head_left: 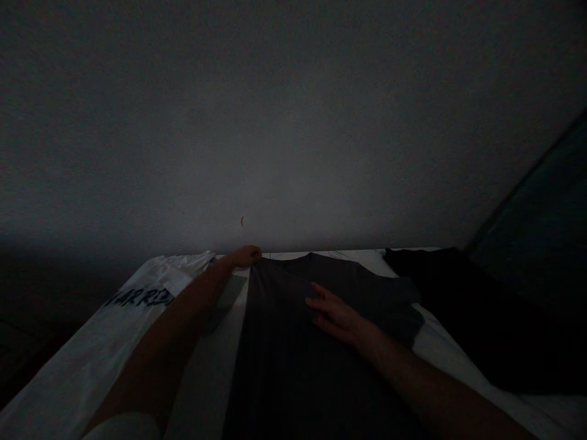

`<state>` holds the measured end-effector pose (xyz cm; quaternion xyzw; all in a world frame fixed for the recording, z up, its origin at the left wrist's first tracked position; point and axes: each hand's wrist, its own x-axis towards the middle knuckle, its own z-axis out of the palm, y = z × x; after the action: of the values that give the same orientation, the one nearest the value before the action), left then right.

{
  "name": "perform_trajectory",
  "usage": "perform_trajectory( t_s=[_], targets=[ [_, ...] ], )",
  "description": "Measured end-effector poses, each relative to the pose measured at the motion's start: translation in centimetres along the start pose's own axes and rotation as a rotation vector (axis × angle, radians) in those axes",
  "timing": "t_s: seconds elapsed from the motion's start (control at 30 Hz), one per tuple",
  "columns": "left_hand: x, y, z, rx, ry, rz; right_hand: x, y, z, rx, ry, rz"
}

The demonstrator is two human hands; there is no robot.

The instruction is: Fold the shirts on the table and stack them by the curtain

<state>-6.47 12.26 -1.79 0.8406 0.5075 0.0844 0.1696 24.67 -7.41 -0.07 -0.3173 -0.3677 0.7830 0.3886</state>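
Observation:
A dark grey T-shirt [284, 342] lies spread on a white-covered surface, its neckline toward the wall and one sleeve out to the right. My left hand [247, 255] is closed on the shirt's far left corner, near the wall. Over the middle of the shirt, my right hand [337, 313] rests with fingers stretched out and apart, on or just above the cloth. The shirt's left sleeve is not visible, and its near end fades into the dark at the bottom.
To the left lies a white garment [123, 330] with dark lettering, partly behind my left forearm. A black cloth [486, 324] covers the right side. The white sheet [206, 379] shows between them. A bare wall [293, 134] rises directly behind. The light is dim.

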Motion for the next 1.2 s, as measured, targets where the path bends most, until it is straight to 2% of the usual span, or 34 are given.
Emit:
perform_trajectory(
  t_s=[0.17, 0.27, 0.33, 0.43, 0.5, 0.6, 0.63, 0.7, 0.8, 0.93, 1.03, 1.1, 1.2],
  targets=[
    [-0.4, 0.7, 0.1, 0.06, 0.025, -0.038, -1.4, 0.3, -0.8, -0.353, 0.224, -0.091],
    [-1.0, 1.8, 0.0, 0.114, 0.071, -0.094, -1.9, 0.6, -1.4, -0.593, 0.35, -0.143],
    [-1.7, 3.2, 0.0, 0.155, 0.13, -0.136, -1.8, 0.9, -1.9, -0.735, 0.433, -0.174],
    [-3.6, 6.7, 0.6, 0.213, 0.232, -0.145, -1.3, 1.8, -2.7, -0.849, 0.502, -0.217],
    [-5.6, 9.5, 1.7, 0.245, 0.256, -0.031, -0.8, 2.4, -3.3, -0.856, 0.521, -0.235],
    [-9.1, 13.0, 4.5, 0.277, 0.23, 0.178, -0.2, 3.0, -3.9, -0.835, 0.543, -0.273],
    [-10.2, 13.8, 5.5, 0.293, 0.211, 0.185, 0.0, 3.0, -4.0, -0.827, 0.545, -0.281],
    [-11.8, 14.5, 7.0, 0.332, 0.167, 0.101, 0.0, 2.9, -4.0, -0.822, 0.53, -0.272],
    [-13.0, 14.5, 8.0, 0.365, 0.149, -0.049, -0.9, 2.6, -3.5, -0.879, 0.477, -0.271],
    [-13.2, 14.5, 8.0, 0.368, 0.217, -0.068, -5.3, 3.0, -1.7, -1.119, 0.338, -0.43],
    [-13.4, 14.7, 8.1, 0.344, 0.137, -0.122, -11.1, 4.0, 1.0, -1.3, 0.119, -0.486],
    [-13.5, 14.9, 8.2, 0.326, 0.093, -0.173, -15.4, 5.1, 3.3, -1.337, -0.015, -0.434],
    [-13.3, 15.1, 8.1, 0.308, 0.076, -0.201, -21.1, 8.0, 6.6, -1.275, -0.113, -0.253]
  ],
)
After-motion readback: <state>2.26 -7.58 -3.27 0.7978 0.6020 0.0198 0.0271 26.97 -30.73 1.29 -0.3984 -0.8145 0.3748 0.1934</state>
